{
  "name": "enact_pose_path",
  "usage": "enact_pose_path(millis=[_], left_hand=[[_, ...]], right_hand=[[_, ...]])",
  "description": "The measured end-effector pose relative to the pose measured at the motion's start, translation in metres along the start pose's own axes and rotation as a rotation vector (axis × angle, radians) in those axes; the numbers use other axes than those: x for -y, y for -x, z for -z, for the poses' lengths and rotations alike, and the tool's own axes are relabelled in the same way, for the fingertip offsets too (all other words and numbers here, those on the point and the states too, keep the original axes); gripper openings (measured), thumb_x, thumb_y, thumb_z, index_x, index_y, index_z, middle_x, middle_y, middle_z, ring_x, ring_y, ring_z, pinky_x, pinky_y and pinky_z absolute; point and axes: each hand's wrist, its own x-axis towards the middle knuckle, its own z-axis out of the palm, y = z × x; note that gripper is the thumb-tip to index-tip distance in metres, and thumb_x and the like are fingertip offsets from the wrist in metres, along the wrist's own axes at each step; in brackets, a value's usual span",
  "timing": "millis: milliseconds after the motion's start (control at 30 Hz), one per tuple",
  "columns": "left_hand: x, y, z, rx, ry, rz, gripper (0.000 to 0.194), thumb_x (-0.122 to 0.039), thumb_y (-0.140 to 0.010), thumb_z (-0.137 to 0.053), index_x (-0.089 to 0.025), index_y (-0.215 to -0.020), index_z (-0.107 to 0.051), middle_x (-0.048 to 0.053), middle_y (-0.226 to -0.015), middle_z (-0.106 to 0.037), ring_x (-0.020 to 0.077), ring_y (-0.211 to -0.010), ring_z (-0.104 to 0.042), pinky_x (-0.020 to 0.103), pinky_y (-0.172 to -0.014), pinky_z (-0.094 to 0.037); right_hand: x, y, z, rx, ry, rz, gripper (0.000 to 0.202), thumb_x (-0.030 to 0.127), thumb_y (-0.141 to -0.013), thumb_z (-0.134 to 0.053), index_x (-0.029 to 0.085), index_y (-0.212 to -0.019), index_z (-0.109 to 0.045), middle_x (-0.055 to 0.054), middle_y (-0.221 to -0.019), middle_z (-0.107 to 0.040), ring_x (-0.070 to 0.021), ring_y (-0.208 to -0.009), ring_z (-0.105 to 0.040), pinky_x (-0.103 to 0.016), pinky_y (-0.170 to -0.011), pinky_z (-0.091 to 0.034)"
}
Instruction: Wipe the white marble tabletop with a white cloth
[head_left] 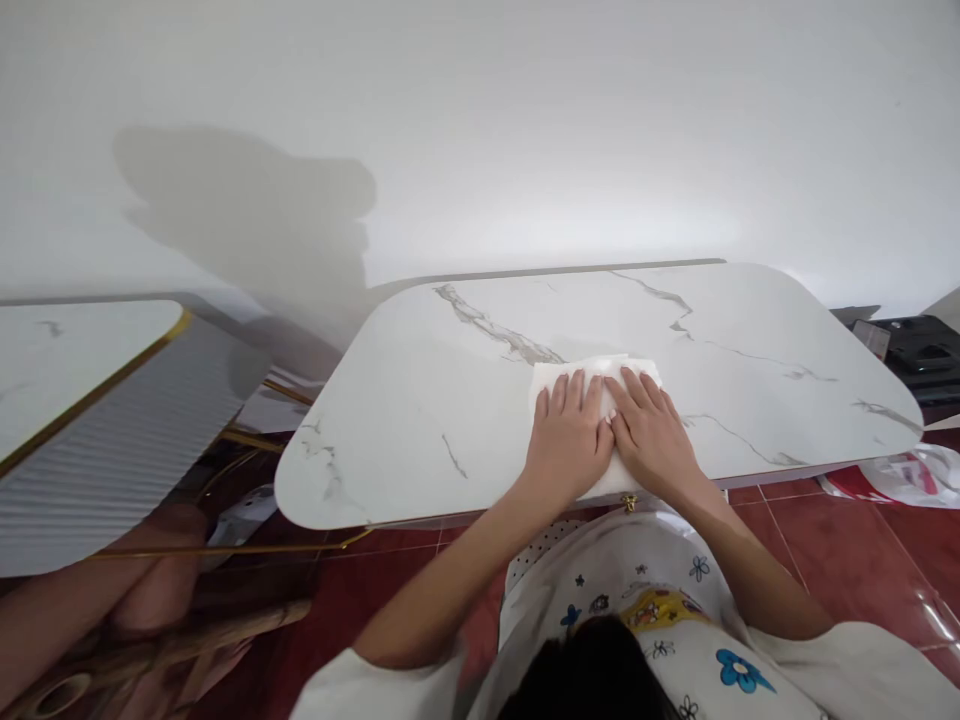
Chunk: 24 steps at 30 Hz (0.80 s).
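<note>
A white cloth or paper wipe lies flat on a white marble-patterned tabletop, near its front edge. Both hands press on it from above, side by side, with thumbs touching or nearly so. My left hand rests on the left part of the wipe, its fingers stretched out and pointing away from me. On the right part, my right hand lies palm down, fingers likewise extended. The palms are hidden from view.
A second marble-topped table with gold trim stands at the left, another person's legs below it. Behind is a white wall. At the right are a black appliance and a plastic bag by the red tiled floor.
</note>
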Motion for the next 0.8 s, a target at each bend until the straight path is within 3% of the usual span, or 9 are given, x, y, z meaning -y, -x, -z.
enact_pose_path(millis=[200,433,600,800], left_hand=[[-0.009,0.018,-0.003,-0.056,0.053,0.054,0.056,-0.031,-0.097,-0.035,-0.014,-0.15,-0.04,0.013,-0.158,-0.039,0.0316,-0.146,-0.033,0.053,-0.119,-0.029],[-0.011,0.017,-0.003,-0.036,0.072,0.058,0.058,-0.028,-0.095,-0.037,-0.014,-0.151,-0.039,0.013,-0.158,-0.038,0.0314,-0.147,-0.033,0.053,-0.119,-0.029],[-0.012,0.017,-0.004,-0.075,0.049,0.077,0.058,-0.032,-0.094,-0.04,-0.021,-0.151,-0.04,0.011,-0.157,-0.04,0.0343,-0.148,-0.03,0.06,-0.118,-0.029],[-0.019,0.021,-0.004,-0.082,0.056,0.131,0.054,-0.031,-0.096,-0.038,-0.019,-0.148,-0.045,0.012,-0.156,-0.042,0.0337,-0.147,-0.032,0.057,-0.118,-0.03]], right_hand=[[-0.003,0.016,0.0,0.015,-0.019,0.036,0.055,0.027,-0.096,-0.03,0.029,-0.15,-0.044,-0.001,-0.159,-0.036,-0.0274,-0.149,-0.028,-0.054,-0.118,-0.032],[-0.007,0.014,-0.002,-0.009,-0.031,0.066,0.054,0.026,-0.096,-0.031,0.027,-0.147,-0.049,-0.003,-0.16,-0.034,-0.031,-0.152,-0.018,-0.063,-0.117,-0.031],[-0.014,0.01,0.0,0.029,-0.078,0.127,0.054,0.026,-0.096,-0.033,0.027,-0.147,-0.048,-0.004,-0.158,-0.038,-0.0284,-0.15,-0.025,-0.06,-0.117,-0.033],[-0.011,0.011,0.003,0.019,-0.08,0.081,0.054,0.026,-0.095,-0.035,0.026,-0.147,-0.049,-0.003,-0.156,-0.041,-0.0278,-0.149,-0.028,-0.057,-0.117,-0.035]])
